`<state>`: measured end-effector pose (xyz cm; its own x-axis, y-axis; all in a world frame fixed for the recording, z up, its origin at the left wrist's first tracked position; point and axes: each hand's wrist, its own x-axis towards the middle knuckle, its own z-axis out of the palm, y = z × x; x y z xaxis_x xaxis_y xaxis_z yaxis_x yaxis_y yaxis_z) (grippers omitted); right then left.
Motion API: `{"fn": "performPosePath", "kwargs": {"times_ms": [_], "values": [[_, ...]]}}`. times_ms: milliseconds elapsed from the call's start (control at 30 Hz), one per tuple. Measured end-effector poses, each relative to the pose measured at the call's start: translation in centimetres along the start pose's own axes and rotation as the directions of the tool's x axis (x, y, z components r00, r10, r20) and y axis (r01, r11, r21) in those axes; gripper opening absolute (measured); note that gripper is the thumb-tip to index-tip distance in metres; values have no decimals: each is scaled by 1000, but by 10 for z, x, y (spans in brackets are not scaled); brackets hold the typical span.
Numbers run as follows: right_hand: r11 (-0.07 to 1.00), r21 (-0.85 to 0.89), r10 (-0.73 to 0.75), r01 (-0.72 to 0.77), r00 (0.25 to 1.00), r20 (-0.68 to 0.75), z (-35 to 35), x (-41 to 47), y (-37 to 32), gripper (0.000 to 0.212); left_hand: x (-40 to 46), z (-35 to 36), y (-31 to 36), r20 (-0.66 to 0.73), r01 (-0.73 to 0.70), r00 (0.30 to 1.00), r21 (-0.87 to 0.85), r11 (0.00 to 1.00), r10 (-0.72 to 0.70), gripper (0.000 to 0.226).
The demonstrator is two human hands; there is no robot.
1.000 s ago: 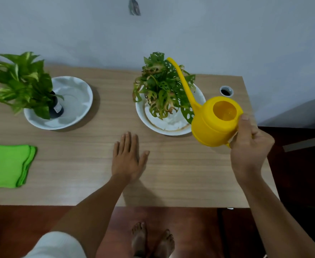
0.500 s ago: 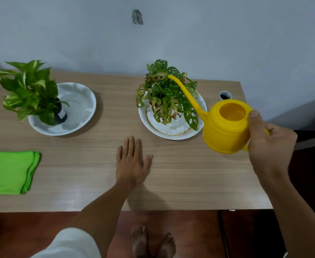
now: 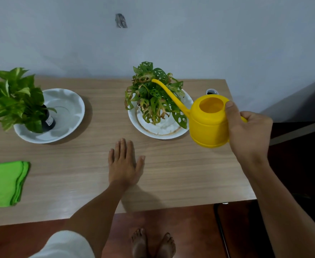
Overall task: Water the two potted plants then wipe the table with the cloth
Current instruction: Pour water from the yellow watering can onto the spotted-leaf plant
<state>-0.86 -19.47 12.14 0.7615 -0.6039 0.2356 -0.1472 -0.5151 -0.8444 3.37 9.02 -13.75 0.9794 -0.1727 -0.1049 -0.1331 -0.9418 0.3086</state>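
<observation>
My right hand [image 3: 248, 133] grips the handle of a yellow watering can [image 3: 208, 123], held above the table's right side. Its long spout reaches up and left over the holey-leaved plant [image 3: 153, 97], which stands in a white dish [image 3: 160, 130] at the table's middle back. A second plant [image 3: 13, 101] with green and cream leaves sits in a dark pot at the left edge of another white dish [image 3: 67, 108]. A folded green cloth [image 3: 4, 183] lies at the front left. My left hand [image 3: 124, 162] rests flat on the wooden table [image 3: 181, 174], fingers apart.
A small dark-filled white cup [image 3: 211, 91] stands at the table's back right corner, behind the can. A grey wall runs along the back. Dark furniture is to the right of the table. Bare feet [image 3: 153, 243] stand on the red floor below the front edge.
The can has tipped back toward level, and its spout tip has dropped over the plant. My right hand shifted right. The left hand stays flat on the table.
</observation>
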Motion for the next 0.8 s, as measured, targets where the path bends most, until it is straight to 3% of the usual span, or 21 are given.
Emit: {"fn": "performPosePath", "kwargs": {"times_ms": [800], "values": [[995,-101,-19,17,999,-27,-13,10,-24,66,3,4,-2,10,-12,1000,20,1000,11,87]]}}
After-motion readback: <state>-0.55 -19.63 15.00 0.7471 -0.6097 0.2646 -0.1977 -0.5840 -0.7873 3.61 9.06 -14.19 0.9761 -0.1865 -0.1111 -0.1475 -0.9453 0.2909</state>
